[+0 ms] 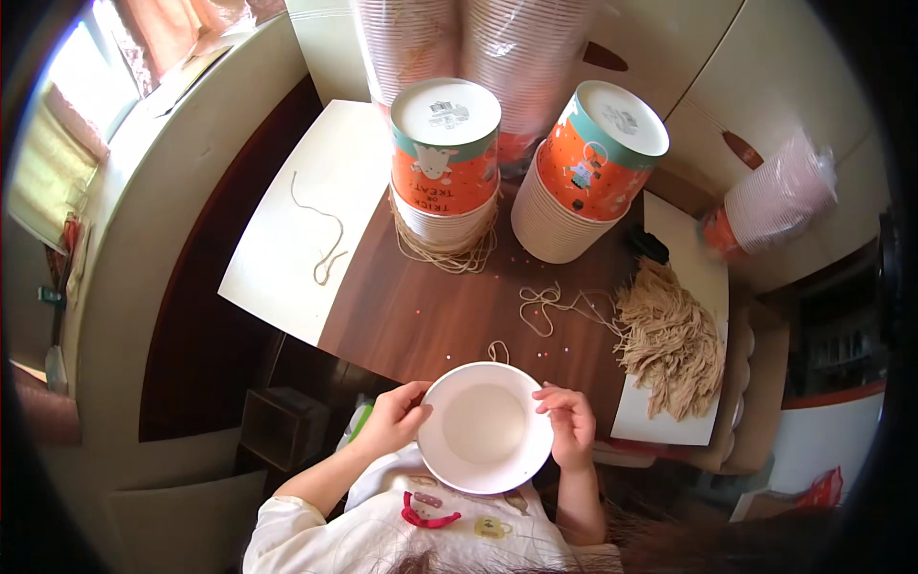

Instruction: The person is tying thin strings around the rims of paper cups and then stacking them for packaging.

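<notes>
Head view: 1 white-lined bucket [486, 429] is at the near edge of the worktop [411, 316], mouth facing the camera, between the 2 hands.
Left hand [390, 421]: fingers closed on the bucket's left rim and side.
Right hand [571, 421]: fingers curled narrow on the right rim, with a light-looking hold.
Bucket rim: uneven pressure from the 2 sides could bend it, or the bucket could slip if the right fingers lose the edge.
Loose cord [543, 308]: it trails toward the cord bundle [674, 340], so a pull on 1 strand could tangle the rest.
Left bucket stack [447, 187]: cord loops circle its lower part; a snagged loop could tip it.
Bucket underside: hidden, as are some fingertips; whether it touches the worktop I cannot tell.
Small cord loop [498, 350]: its near end meets the bucket's edge, possibly continuing behind.
Black object [650, 246]: partly covered, kind unclear.
Tall wrapped stacks [526, 57]: cut off above.
</notes>
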